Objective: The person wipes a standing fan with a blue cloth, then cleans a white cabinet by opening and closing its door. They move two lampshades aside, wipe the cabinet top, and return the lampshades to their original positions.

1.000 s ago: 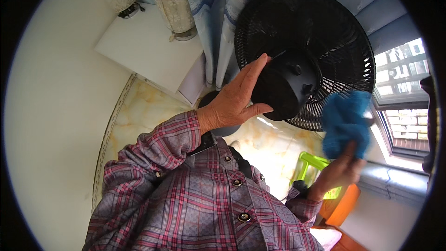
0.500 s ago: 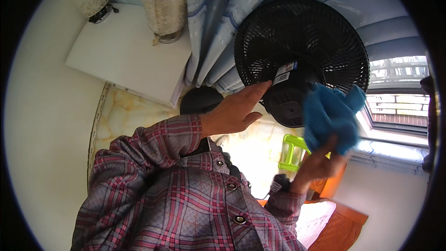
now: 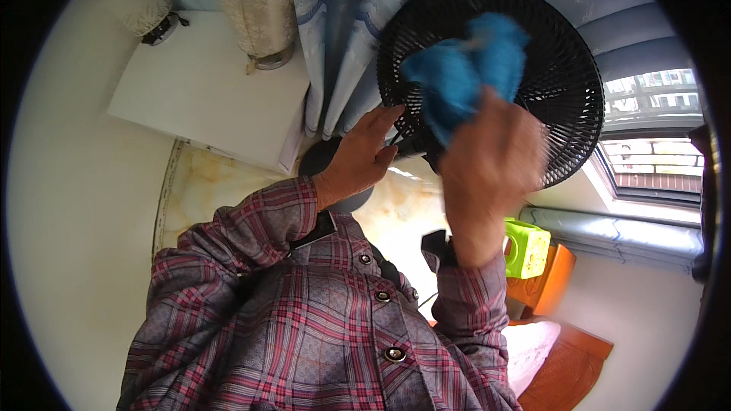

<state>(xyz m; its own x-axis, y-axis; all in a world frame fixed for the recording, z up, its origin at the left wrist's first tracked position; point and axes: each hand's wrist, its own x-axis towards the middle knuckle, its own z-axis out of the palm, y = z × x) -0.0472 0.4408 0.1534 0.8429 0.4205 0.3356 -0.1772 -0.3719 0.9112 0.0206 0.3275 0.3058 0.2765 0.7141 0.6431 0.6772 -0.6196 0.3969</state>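
Note:
A black fan (image 3: 567, 99) with a round slatted grille stands ahead of me, in front of the curtain. My right hand (image 3: 495, 164) is closed on a blue cloth (image 3: 449, 80) and holds it over the grille. Hand and cloth are smeared by motion, and they hide the middle of the fan. My left hand (image 3: 356, 154) has its fingers stretched out and its thumb apart. Its fingertips are at the left rim of the grille; whether they press on it I cannot tell. Part of the round dark fan base (image 3: 320, 154) shows behind that hand.
Pale blue curtains (image 3: 335, 38) hang behind the fan. A white cabinet (image 3: 205, 84) at the left bears a patterned lamp (image 3: 259, 19) and a second lamp (image 3: 137, 0). At right are a green plastic stool (image 3: 529, 251), orange wooden furniture (image 3: 560, 278) and a window (image 3: 651, 167).
My right hand has swung up and left with the blue cloth, from beside the motor housing to over the grille. My left hand has shifted a little left. The motor housing is now hidden.

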